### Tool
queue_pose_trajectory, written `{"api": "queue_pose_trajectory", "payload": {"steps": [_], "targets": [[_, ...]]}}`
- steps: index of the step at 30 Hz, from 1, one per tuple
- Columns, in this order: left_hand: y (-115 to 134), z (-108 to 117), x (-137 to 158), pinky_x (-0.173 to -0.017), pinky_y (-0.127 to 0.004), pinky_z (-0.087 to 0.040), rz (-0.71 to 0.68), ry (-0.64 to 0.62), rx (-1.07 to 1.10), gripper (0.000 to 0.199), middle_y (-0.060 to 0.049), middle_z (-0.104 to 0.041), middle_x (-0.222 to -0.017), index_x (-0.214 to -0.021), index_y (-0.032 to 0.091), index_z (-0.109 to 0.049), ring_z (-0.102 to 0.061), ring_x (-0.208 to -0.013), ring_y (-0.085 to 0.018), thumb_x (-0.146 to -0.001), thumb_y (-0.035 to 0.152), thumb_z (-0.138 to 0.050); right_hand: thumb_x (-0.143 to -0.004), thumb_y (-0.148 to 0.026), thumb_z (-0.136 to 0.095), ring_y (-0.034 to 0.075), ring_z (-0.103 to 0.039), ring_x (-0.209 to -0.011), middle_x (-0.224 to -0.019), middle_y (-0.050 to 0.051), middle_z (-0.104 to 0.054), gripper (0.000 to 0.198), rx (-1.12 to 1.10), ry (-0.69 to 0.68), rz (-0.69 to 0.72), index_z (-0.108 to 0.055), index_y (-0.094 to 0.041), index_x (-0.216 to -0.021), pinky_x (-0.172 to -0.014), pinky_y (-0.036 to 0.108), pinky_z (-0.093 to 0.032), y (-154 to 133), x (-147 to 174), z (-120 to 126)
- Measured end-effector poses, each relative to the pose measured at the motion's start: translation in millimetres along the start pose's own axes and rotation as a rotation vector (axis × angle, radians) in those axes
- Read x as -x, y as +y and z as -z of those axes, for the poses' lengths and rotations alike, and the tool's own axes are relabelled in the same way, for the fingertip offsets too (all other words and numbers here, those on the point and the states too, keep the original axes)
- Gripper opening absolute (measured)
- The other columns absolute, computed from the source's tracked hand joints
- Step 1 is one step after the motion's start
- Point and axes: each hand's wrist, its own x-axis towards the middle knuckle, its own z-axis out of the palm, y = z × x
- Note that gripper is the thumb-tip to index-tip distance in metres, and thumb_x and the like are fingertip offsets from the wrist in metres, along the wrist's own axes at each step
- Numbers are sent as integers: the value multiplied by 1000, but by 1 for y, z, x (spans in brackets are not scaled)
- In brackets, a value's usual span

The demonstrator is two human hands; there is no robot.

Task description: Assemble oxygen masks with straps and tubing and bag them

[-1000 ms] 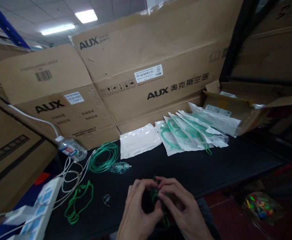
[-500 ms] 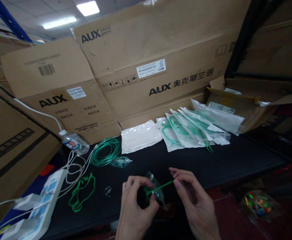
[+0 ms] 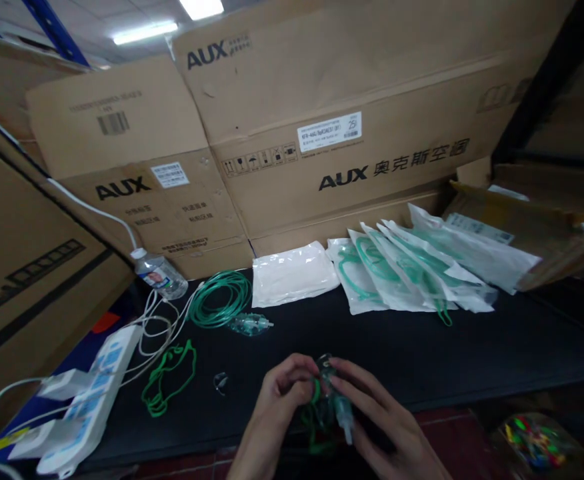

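Observation:
A clear green-tinted breathing mask (image 3: 343, 408) with a pale connector is between my two hands, above the black table's front edge. My left hand (image 3: 283, 401) is closed at the mask's left side, with a green elastic strap (image 3: 316, 392) at its fingertips; the strap's lower part hangs in a dim blur. My right hand (image 3: 379, 410) is closed around the mask's right side, its fingers partly covering it. A second clear mask (image 3: 252, 324) lies beside a coil of green tubing (image 3: 221, 300). Loose green elastic straps (image 3: 169, 380) and a small clear piece (image 3: 221, 383) lie to the left.
Several white pouches with green tubing (image 3: 397, 273) stand beside a flat white packet (image 3: 295, 277). A water bottle (image 3: 159, 275), white cables and a power strip (image 3: 92, 400) occupy the left. Large cartons (image 3: 282, 193) wall the back. An open carton (image 3: 532, 220) is at right.
My right hand has moved in from the right, where it was pulling the green strap taut, and now grips the mask. The camera view has shifted slightly left.

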Motion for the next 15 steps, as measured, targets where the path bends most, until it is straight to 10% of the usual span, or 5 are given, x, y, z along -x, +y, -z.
{"api": "queue_pose_trajectory", "payload": {"steps": [8, 15], "targets": [[5, 11, -12, -47, -20, -20, 132, 37, 11, 56, 4, -58, -60, -115, 15, -67, -34, -47, -6, -83, 60, -72, -92, -20, -69, 29, -70, -119, -131, 7, -72, 39, 102, 134, -96, -65, -30, -130, -102, 36, -59, 32, -10, -5], [1, 64, 2, -56, -22, -37, 50, 245, -274, 54, 2, -64, -63, -108, 15, -72, -54, -58, -12, -79, 61, -76, -89, -34, -74, 24, -79, -97, -110, 8, -80, 27, -102, 298, -338, -65, -26, -113, -86, 24, -63, 41, -24, -2]]}}
